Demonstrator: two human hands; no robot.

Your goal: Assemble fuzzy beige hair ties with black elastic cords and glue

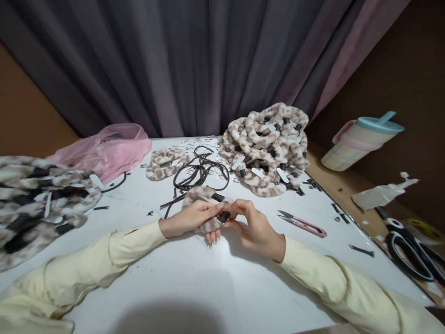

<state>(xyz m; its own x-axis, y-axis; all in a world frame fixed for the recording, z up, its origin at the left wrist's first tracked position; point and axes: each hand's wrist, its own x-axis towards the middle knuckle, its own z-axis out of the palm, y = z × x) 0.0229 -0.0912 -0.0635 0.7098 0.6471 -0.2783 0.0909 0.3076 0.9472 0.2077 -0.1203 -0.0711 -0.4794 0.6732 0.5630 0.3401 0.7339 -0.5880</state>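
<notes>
In the middle of the table, my left hand (195, 215) is closed around a fluffy white-and-brown spotted ring (199, 192), thumb on top and fingertips showing underneath. Black ribbed pieces (223, 216) sit on its right side. There my right hand (257, 227) pinches the ring's edge with thumb and index finger; what exactly lies between the fingertips is too small to make out. Just behind the ring lies a loose bundle of black cord (198, 172). A similar fluffy ring (165, 163) rests flat to the left of the cord.
Heaps of fluffy rings stand at the back right (267, 148) and far left (38, 199). A pink plastic bag (111, 146) lies behind the left heap. Pink thread snips (302, 223) are right of my hands. Black scissors (413, 253), a white bottle (375, 196) and a tumbler (351, 144) line the right side.
</notes>
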